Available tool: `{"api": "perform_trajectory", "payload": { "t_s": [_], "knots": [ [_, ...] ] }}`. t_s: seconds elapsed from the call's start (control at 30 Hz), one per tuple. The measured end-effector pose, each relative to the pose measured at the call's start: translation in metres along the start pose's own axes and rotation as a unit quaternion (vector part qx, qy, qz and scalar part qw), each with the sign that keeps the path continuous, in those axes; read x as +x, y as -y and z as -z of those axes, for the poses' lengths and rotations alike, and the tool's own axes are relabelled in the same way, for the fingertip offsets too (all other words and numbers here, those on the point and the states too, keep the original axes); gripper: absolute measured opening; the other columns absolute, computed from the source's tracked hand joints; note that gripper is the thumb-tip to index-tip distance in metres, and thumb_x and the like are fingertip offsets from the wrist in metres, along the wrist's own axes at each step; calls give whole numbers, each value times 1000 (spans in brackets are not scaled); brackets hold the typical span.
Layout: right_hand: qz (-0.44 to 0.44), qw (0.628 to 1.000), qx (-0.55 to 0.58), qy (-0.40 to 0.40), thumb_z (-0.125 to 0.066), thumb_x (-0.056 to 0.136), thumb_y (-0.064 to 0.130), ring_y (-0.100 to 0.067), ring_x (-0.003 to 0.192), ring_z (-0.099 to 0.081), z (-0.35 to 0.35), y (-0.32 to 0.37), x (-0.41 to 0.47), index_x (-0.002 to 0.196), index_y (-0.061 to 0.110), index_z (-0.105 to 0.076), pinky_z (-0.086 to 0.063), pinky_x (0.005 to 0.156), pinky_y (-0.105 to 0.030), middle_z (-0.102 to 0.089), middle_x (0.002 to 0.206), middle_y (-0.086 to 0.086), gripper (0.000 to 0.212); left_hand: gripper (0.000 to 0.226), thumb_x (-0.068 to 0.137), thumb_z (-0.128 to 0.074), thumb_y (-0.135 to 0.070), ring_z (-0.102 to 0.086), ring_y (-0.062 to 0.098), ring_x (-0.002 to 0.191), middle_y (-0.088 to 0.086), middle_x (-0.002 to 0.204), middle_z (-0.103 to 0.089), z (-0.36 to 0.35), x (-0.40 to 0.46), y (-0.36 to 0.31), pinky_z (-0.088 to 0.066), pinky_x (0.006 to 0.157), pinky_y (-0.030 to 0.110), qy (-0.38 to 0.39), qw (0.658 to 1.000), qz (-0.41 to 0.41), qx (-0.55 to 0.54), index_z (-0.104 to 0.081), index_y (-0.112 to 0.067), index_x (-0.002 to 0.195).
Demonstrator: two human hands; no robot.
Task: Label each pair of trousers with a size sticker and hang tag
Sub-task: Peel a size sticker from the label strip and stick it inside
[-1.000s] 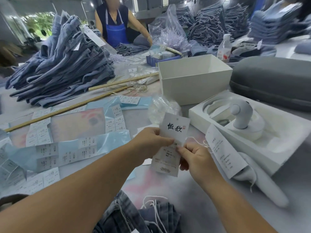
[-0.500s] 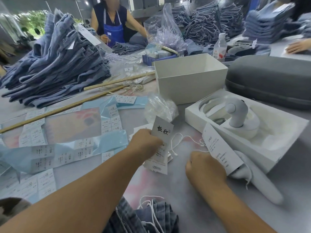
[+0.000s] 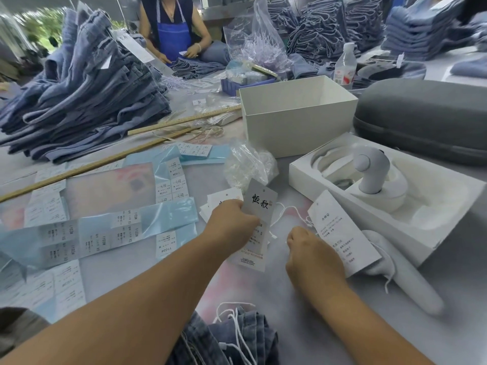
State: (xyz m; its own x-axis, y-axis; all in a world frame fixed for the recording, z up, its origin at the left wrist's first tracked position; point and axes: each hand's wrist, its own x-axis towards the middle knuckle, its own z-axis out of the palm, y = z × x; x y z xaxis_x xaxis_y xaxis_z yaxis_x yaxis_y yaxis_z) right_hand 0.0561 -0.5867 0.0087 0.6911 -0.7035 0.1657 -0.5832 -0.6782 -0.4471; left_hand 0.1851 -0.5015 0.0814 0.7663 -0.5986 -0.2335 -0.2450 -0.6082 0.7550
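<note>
Bench, labelling station, seen from the head camera. Left hand: fingers curled round a set of hang tags, grey tag with black characters on top, white printed tag beneath, held just above the bench. Right hand: curled knuckles-up beside a white cord that runs from the tags; whether it pinches the cord cannot be told. Another white tag lies just right of that hand, over a white wand-shaped device. Trousers: one denim pair at the lower edge, near the person, with white cord lying on it; no tag or sticker visible on it. Size stickers: sheets on pale blue backing spread at left, many unused. Stack of trousers far left, some with tags showing. Judgement: tags assembled in hand, not yet attached; sticker for this pair apparently outstanding; much stock remains.
</note>
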Motion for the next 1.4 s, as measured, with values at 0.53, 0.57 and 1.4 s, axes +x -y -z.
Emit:
{"api": "perform_trajectory", "payload": {
  "t_s": [0.53,0.57,1.4],
  "knots": [
    [30,863,504,-6,-41,103,9,-11,48,-46,66,40,-9,83,12,-51,-46,48,-25,-60,66,6,23,39,91,-46,-8,-55,9,77,-6,101,-55,23,-21,-23,-41,57,17,31,969,-184,162,-71,-35,104],
    [31,855,518,4,-40,103,8,-12,50,-48,71,41,-8,84,10,-51,-47,49,-26,-62,69,5,23,35,90,-47,-8,-57,16,84,-5,101,-55,25,-25,-26,-41,61,19,35,962,-200,182,-73,-30,98],
    [114,804,582,44,-67,89,6,-14,51,-57,110,84,-21,81,22,-69,-49,50,-24,-67,64,-1,18,4,84,-74,-29,-64,6,84,-10,96,-65,86,-96,-29,-59,71,26,30,954,-295,46,-72,-28,87]
  ]
}}
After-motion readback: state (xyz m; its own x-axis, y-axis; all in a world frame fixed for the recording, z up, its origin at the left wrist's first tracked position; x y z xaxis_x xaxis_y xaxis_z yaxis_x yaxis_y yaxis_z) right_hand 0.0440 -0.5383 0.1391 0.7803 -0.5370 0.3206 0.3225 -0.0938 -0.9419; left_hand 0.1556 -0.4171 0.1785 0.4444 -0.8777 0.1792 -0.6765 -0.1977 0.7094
